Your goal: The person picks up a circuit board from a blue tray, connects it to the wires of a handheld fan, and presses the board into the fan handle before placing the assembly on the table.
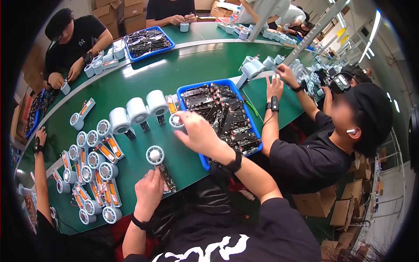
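Note:
My left hand [149, 190] is closed on the handle of a light-blue handheld fan [155, 155], whose round head points away from me. A dark circuit board [168, 178] lies bare along that handle. My right hand [198, 132] reaches forward, its fingers and thumb around the round head of a second handheld fan [176, 121]; the fingertips are partly hidden. An orange battery shows in that fan's handle, beyond the head. Beside the right hand stands a blue tray [180, 92] heaped with black circuit boards [222, 113].
Several larger light-blue fans [137, 110] stand in a row ahead. Many open fans with orange batteries [94, 161] crowd the left of the green table [144, 78]. A co-worker [323, 131] handles fans at the right; others sit across, near another blue tray [173, 45].

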`<state>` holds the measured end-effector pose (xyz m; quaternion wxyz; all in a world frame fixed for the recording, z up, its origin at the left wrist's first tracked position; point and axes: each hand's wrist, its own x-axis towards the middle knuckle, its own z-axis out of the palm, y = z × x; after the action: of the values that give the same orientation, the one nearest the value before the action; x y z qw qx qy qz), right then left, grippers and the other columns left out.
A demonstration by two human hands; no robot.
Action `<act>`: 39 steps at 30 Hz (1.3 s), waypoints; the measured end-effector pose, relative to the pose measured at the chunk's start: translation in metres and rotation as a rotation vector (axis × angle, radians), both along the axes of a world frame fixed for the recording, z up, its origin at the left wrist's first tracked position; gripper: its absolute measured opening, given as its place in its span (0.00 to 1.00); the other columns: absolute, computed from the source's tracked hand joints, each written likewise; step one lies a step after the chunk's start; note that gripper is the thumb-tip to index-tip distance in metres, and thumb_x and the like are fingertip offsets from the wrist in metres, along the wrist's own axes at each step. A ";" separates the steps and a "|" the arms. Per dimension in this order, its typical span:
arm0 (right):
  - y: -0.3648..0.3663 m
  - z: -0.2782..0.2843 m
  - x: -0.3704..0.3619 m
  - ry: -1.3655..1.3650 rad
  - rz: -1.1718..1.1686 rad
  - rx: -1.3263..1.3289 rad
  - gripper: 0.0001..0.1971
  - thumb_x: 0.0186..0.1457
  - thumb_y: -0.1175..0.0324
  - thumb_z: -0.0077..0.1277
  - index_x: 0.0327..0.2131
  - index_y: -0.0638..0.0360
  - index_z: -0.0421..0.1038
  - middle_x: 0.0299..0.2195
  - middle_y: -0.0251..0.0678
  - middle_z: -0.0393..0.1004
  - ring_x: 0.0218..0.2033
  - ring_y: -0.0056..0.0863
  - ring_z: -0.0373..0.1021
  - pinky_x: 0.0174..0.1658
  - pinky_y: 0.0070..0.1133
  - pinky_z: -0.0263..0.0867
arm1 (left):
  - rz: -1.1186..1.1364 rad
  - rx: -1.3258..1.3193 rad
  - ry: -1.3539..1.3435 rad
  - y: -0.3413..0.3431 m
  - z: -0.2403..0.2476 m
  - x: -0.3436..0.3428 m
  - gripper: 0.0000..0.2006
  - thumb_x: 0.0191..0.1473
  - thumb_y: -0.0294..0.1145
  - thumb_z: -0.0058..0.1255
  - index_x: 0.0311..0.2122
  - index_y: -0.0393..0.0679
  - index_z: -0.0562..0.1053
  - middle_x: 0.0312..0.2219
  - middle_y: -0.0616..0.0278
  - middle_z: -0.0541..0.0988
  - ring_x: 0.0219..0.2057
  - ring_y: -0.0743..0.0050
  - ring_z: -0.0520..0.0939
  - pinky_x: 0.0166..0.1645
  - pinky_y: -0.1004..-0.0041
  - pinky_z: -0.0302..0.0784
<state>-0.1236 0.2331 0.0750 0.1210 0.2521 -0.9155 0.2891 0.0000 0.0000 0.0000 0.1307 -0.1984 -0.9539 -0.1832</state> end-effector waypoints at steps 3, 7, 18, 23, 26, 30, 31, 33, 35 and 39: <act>-0.008 -0.010 0.040 -0.408 0.108 -0.115 0.25 0.53 0.66 0.62 0.52 0.65 0.67 0.42 0.50 0.74 0.46 0.51 0.71 0.51 0.37 0.68 | -0.035 -0.013 0.022 0.000 0.003 -0.001 0.17 0.53 0.25 0.54 0.49 0.37 0.75 0.28 0.57 0.74 0.25 0.59 0.79 0.28 0.64 0.75; -0.038 -0.044 0.085 -0.266 0.261 -0.189 0.29 0.53 0.67 0.61 0.57 0.65 0.63 0.43 0.52 0.72 0.43 0.51 0.72 0.48 0.36 0.70 | -0.029 0.026 0.012 0.000 0.003 -0.004 0.17 0.53 0.24 0.55 0.49 0.37 0.75 0.27 0.57 0.73 0.25 0.59 0.79 0.28 0.64 0.75; -0.061 -0.062 0.111 -0.388 0.147 -0.424 0.32 0.53 0.70 0.60 0.61 0.64 0.60 0.44 0.51 0.70 0.42 0.49 0.72 0.45 0.34 0.71 | -0.016 0.145 0.144 -0.001 -0.009 0.001 0.17 0.49 0.23 0.57 0.47 0.38 0.77 0.24 0.59 0.72 0.25 0.61 0.79 0.27 0.65 0.74; -0.059 -0.059 0.107 -0.355 0.125 -0.448 0.30 0.52 0.74 0.57 0.60 0.64 0.62 0.44 0.50 0.69 0.38 0.46 0.72 0.43 0.32 0.71 | -0.031 0.077 0.131 -0.002 -0.007 0.002 0.17 0.49 0.24 0.57 0.47 0.38 0.77 0.25 0.60 0.72 0.25 0.62 0.78 0.27 0.66 0.73; -0.059 -0.055 0.105 -0.369 0.087 -0.451 0.29 0.52 0.76 0.56 0.59 0.65 0.63 0.45 0.50 0.69 0.37 0.45 0.73 0.43 0.31 0.71 | 0.001 0.013 0.128 0.001 -0.006 0.004 0.19 0.47 0.25 0.58 0.47 0.39 0.76 0.25 0.61 0.72 0.25 0.62 0.78 0.28 0.66 0.73; -0.060 -0.054 0.103 -0.396 0.047 -0.467 0.27 0.51 0.76 0.55 0.57 0.66 0.65 0.44 0.49 0.70 0.38 0.44 0.73 0.43 0.31 0.71 | 0.022 0.001 0.148 0.003 -0.006 0.006 0.19 0.47 0.26 0.58 0.47 0.38 0.76 0.26 0.61 0.72 0.26 0.63 0.78 0.28 0.66 0.74; -0.060 -0.054 0.103 -0.396 0.049 -0.476 0.27 0.51 0.76 0.55 0.57 0.67 0.66 0.44 0.49 0.70 0.38 0.44 0.73 0.43 0.31 0.71 | 0.024 0.012 0.159 0.003 -0.007 0.006 0.18 0.47 0.26 0.58 0.46 0.37 0.76 0.26 0.60 0.72 0.26 0.63 0.78 0.28 0.66 0.74; -0.059 -0.055 0.102 -0.395 0.051 -0.493 0.26 0.51 0.76 0.55 0.56 0.67 0.66 0.44 0.48 0.70 0.38 0.44 0.73 0.43 0.31 0.71 | 0.023 0.004 0.154 0.003 -0.007 0.006 0.18 0.48 0.26 0.58 0.47 0.37 0.75 0.26 0.60 0.72 0.26 0.63 0.78 0.28 0.66 0.74; -0.059 -0.055 0.101 -0.392 0.049 -0.497 0.26 0.51 0.76 0.55 0.55 0.67 0.67 0.44 0.48 0.70 0.39 0.44 0.73 0.43 0.31 0.71 | 0.024 -0.010 0.149 0.003 -0.007 0.006 0.18 0.49 0.26 0.57 0.47 0.36 0.75 0.27 0.59 0.72 0.26 0.62 0.78 0.28 0.67 0.74; -0.059 -0.057 0.099 -0.387 0.056 -0.503 0.26 0.51 0.76 0.55 0.55 0.68 0.67 0.43 0.49 0.70 0.39 0.45 0.73 0.43 0.32 0.71 | 0.022 -0.012 0.097 0.004 -0.007 0.005 0.20 0.49 0.25 0.57 0.49 0.36 0.74 0.26 0.60 0.74 0.25 0.63 0.79 0.28 0.67 0.74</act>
<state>-0.0244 0.1737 0.0181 -0.0048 0.1797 -0.8140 0.5524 0.0054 0.0045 -0.0073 0.1774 -0.1974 -0.9497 -0.1663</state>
